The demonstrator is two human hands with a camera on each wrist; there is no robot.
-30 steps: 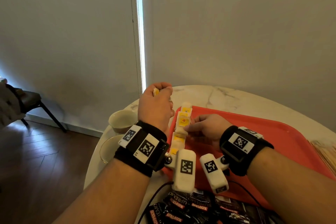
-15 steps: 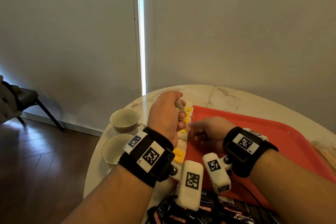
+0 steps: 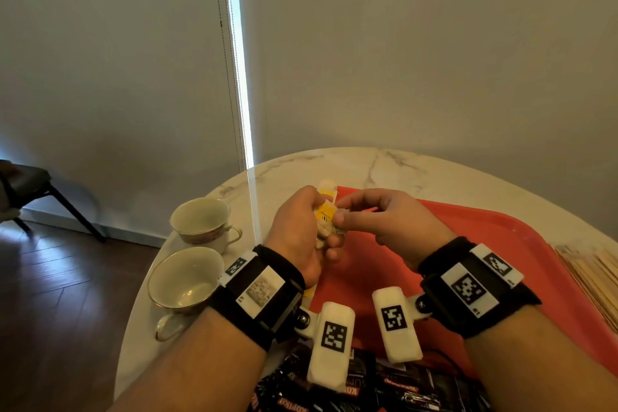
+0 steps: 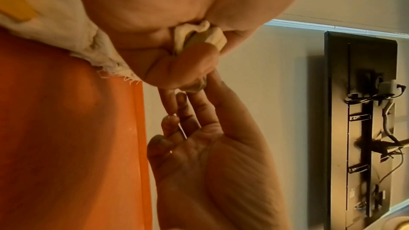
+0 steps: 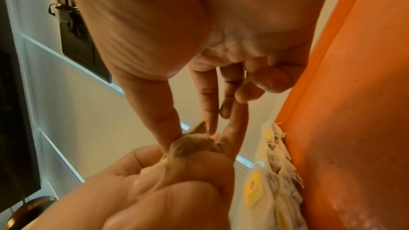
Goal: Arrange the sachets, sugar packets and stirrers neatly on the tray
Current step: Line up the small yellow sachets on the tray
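My left hand [image 3: 311,237] grips a crumpled white sachet with a yellow label [image 3: 326,215] just above the red tray's [image 3: 501,244] left edge. My right hand [image 3: 340,212] meets it from the right and pinches the sachet's end between thumb and forefinger; its other fingers hang loosely bent. In the right wrist view the sachet [image 5: 190,143] sticks out of the left fist [image 5: 172,190]. In the left wrist view a fold of it [image 4: 199,36] shows between the curled fingers. A row of like sachets [image 5: 272,181] lies along the tray's left rim.
Black coffee sachets [image 3: 384,391] are heaped at the table's near edge under my wrists. Wooden stirrers [image 3: 592,278] lie right of the tray. Two empty cups [image 3: 200,221] [image 3: 184,281] stand left of the tray near the marble table's [image 3: 401,164] edge.
My left hand has come right and nearer with the sachet it held. My right hand has lifted off the row on the tray and taken hold of that sachet's end.
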